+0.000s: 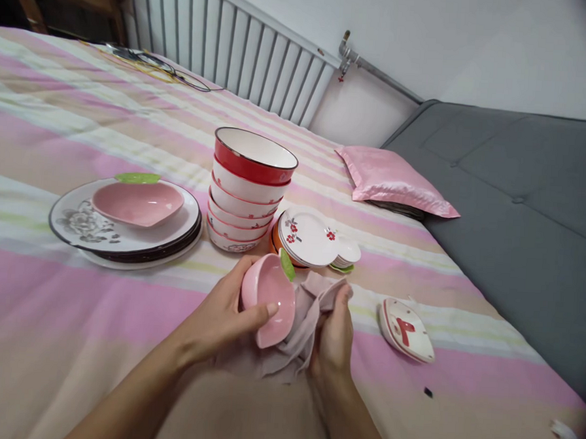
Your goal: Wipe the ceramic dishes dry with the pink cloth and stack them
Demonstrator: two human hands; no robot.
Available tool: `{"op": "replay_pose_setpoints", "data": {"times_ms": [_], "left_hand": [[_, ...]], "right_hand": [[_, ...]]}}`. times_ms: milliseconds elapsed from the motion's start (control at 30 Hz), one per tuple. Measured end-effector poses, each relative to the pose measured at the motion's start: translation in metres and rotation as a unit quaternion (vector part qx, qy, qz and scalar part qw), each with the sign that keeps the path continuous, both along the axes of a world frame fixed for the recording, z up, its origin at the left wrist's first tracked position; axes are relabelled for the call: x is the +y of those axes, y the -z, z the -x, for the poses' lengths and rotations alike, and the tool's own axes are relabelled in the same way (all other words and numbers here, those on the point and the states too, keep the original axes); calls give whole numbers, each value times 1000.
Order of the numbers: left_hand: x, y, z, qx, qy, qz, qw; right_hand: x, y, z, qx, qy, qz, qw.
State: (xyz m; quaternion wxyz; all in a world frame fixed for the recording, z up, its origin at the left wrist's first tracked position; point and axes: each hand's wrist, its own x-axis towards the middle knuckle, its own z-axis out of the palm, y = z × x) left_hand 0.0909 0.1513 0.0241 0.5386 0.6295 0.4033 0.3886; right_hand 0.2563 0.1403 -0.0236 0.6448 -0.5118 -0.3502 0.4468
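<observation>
A pink peach-shaped bowl (pixel 280 296) with a green leaf tab is tilted up in my left hand (pixel 226 311), the thumb over its rim and inside. My right hand (pixel 335 333) is closed on a greyish-pink cloth (pixel 300 341) that hangs beside and behind the bowl. Just beyond my hands rises a stack of red and white bowls (pixel 247 207). To the left, a second pink peach bowl (pixel 137 203) rests on a pile of flower-patterned plates (pixel 79 225). Small flowered plates (pixel 309 237) are stacked to the right of the tall bowls.
Small white dishes (pixel 349 250) adjoin the flowered plates. Snowman-patterned dishes (pixel 408 330) lie at the right, near a small black piece (pixel 428 392). A pink pillow (pixel 393 179) leans by the grey headboard (pixel 510 205). Cables (pixel 154 65) lie on the striped sheet (pixel 18 310) near the white radiator (pixel 233 39).
</observation>
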Motion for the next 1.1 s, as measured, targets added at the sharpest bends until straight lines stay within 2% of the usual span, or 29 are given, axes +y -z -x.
{"op": "replay_pose_setpoints", "data": {"times_ms": [233, 367, 433, 533, 600, 833, 967, 1100], "left_hand": [[0, -2, -2, 45, 15, 7, 999], [0, -3, -1, 34, 24, 20, 999], [-1, -4, 1, -3, 28, 33, 999], [-2, -6, 5, -66, 69, 62, 993], [-2, -7, 7, -73, 90, 81, 990], [1, -6, 6, 25, 107, 75, 991], [2, -5, 5, 71, 123, 63, 988], [1, -4, 4, 56, 108, 79, 989]], "right_hand": [[-3, -3, 0, 4, 35, -21, 999], [-1, 3, -3, 68, 51, 5, 996], [1, 4, -5, 120, 39, 19, 992], [5, 3, -6, 181, -6, 33, 983], [5, -1, -5, 197, -25, 33, 980], [1, -14, 1, 197, -52, -6, 979], [-5, -14, 7, 150, -70, -43, 985], [-11, -13, 9, 97, -92, -102, 986]]}}
